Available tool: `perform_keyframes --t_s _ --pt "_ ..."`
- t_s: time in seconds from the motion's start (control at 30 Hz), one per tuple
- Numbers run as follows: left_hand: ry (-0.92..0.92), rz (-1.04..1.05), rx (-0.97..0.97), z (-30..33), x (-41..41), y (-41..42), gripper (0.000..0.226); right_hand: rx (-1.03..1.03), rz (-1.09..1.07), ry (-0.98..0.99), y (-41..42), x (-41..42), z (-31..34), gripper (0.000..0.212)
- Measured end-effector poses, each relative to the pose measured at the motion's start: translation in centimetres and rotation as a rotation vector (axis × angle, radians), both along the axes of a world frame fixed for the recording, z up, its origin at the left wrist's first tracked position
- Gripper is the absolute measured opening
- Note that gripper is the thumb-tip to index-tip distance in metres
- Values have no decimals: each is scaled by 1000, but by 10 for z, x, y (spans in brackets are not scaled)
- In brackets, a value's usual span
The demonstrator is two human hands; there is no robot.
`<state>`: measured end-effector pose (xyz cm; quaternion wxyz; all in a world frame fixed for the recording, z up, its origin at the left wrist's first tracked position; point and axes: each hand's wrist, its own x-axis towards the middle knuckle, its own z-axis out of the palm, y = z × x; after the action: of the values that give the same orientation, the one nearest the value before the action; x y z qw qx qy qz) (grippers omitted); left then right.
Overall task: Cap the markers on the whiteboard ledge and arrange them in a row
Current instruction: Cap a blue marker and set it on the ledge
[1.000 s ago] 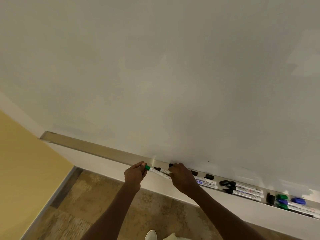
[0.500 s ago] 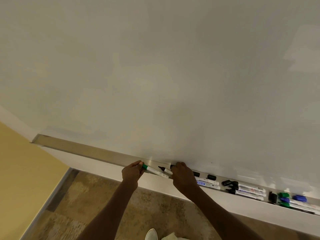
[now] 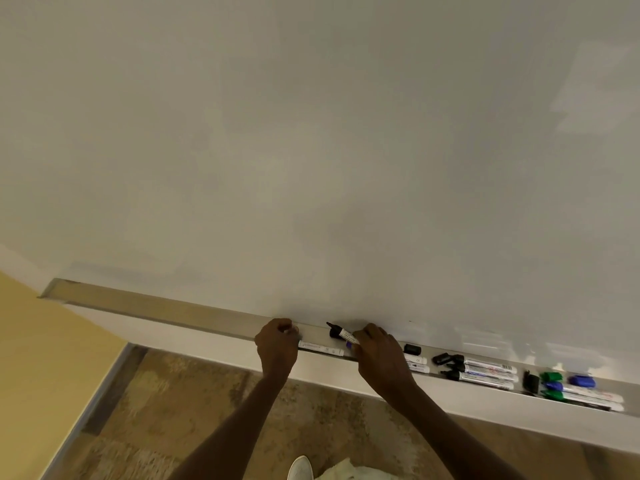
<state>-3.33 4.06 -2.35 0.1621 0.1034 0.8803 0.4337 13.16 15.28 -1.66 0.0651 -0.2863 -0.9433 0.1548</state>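
Observation:
A grey whiteboard ledge (image 3: 166,308) runs from upper left to lower right. My left hand (image 3: 277,346) is closed on the capped end of a white marker (image 3: 322,348) that lies on the ledge; its green cap is hidden in my fingers. My right hand (image 3: 375,355) grips an uncapped black marker (image 3: 341,334), tip pointing up-left, lifted a little above the ledge. To the right lie a loose black cap (image 3: 412,349), several black-tipped markers (image 3: 485,370), and green and blue markers (image 3: 581,393) with loose caps.
The white board (image 3: 311,150) fills the view above the ledge. A yellow wall (image 3: 45,358) is at the left. Brown patterned floor (image 3: 166,410) and the toe of a white shoe (image 3: 300,467) show below.
The green-capped marker went from held in the air to lying flat on the ledge under my left hand. My right hand tilted the black marker up and drew it right.

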Motion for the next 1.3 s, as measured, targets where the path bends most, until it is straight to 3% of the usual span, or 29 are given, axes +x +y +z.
perform_keyframes --t_s 0.1,0.2,0.37,0.57,0.93,1.0,1.17,1.3 --pt "55 -111 -71 0 19 8 21 4 -10 13 3 11 2 15" --pt "138 -210 -282 -4 35 20 43 -9 -28 7 7 22 4 16" --pt "256 -204 -500 0 52 40 59 -9 -34 -9 18 42 8 20" --pt "202 -190 -535 7 59 54 44 -7 -30 2 26 59 14 20" --pt "-71 -74 -116 13 48 38 19 -2 25 56 32 57 16 16" --pt "-282 49 71 16 46 31 4 -18 48 82 30 53 17 19" --pt "-876 199 584 28 45 21 9 -84 82 178 18 43 24 23" --pt "-1049 259 747 33 45 16 12 -78 108 193 9 36 30 22"
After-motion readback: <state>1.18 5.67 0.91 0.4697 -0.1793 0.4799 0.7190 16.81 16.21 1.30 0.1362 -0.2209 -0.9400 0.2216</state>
